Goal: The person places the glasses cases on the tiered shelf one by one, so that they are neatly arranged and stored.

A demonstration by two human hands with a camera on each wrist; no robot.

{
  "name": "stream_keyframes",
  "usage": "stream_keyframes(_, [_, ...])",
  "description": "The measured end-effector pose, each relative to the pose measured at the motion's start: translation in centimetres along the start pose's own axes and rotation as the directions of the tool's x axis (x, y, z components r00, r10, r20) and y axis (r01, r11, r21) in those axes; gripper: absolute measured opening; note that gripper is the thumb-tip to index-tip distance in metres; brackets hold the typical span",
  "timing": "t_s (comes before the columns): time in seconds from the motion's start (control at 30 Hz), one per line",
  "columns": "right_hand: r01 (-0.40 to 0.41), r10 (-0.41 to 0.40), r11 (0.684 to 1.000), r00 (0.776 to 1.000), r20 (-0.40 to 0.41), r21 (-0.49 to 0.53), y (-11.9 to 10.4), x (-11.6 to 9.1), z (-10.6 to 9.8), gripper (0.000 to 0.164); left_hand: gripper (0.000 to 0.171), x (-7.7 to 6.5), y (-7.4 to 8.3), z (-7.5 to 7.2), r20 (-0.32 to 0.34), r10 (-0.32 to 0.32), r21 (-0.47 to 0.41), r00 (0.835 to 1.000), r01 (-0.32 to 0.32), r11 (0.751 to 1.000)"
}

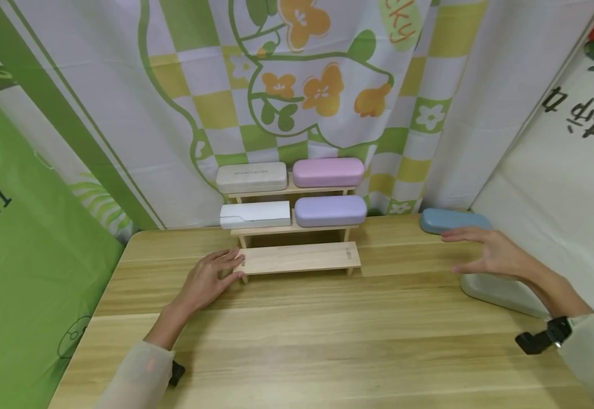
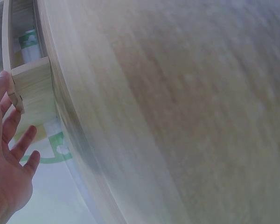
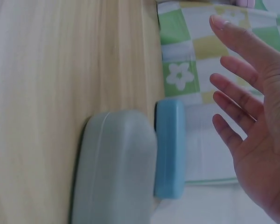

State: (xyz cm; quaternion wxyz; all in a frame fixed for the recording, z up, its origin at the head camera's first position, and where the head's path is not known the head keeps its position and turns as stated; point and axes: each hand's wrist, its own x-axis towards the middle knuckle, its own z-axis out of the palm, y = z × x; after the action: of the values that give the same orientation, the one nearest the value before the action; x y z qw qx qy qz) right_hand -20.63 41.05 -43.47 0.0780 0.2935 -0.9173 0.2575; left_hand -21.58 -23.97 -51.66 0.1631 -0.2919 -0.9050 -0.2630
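At the left end of the wooden stand's lowest step (image 1: 299,258), my left hand (image 1: 212,278) touches the wood with its fingertips, fingers loosely spread. In the left wrist view this hand (image 2: 11,158) is beside the step's end. My right hand (image 1: 498,255) hovers at the right, thumb apart from its fingers and holding nothing. Near it are a blue glasses case (image 1: 432,220) and a larger grey-green case (image 1: 501,298), partly hidden by the hand and arm. Both the blue case (image 3: 170,149) and grey-green case (image 3: 123,172) show in the right wrist view.
On the stand's top step are an off-white case (image 1: 252,177) and a pink case (image 1: 329,172). A white case (image 1: 255,215) and a lavender case (image 1: 330,211) sit on the middle step. A patterned curtain (image 1: 322,130) hangs behind the wooden table (image 1: 327,341).
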Motion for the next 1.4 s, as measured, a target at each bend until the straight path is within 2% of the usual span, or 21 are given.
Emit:
stream_keyframes(0.27, [-0.058, 0.058, 0.998, 0.998, 0.013, 0.005, 1.7, -2.4, 0.2, 0.068, 0.044, -0.1, -0.1, 0.0, 0.015, -0.010, -0.008, 1.000, 0.010, 1.000])
stream_keyframes(0.53, [-0.023, 0.024, 0.999, 1.000, -0.004, 0.037, 3.0, -4.3, 0.2, 0.071, 0.045, -0.1, 0.0, 0.0, 0.005, -0.011, -0.003, 1.000, 0.011, 1.000])
stream_keyframes(0.73, [-0.042, 0.042, 0.999, 0.999, 0.002, 0.027, 3.7, -5.6, 0.2, 0.075, 0.045, -0.2, -0.2, 0.0, 0.019, -0.025, -0.006, 0.999, 0.026, 1.000])
stream_keyframes(1.17, [-0.114, 0.114, 0.993, 0.993, 0.000, 0.023, 5.3, -8.5, 0.2, 0.077, 0.044, 0.0, 0.2, -0.2, 0.018, -0.033, -0.022, 0.999, 0.033, 0.999])
stream_keyframes(1.4, [-0.193, 0.193, 0.981, 0.981, 0.018, 0.018, 5.3, -9.6, -0.1, 0.075, 0.044, 0.0, 0.0, -0.2, 0.013, -0.027, -0.022, 1.000, 0.028, 0.999])
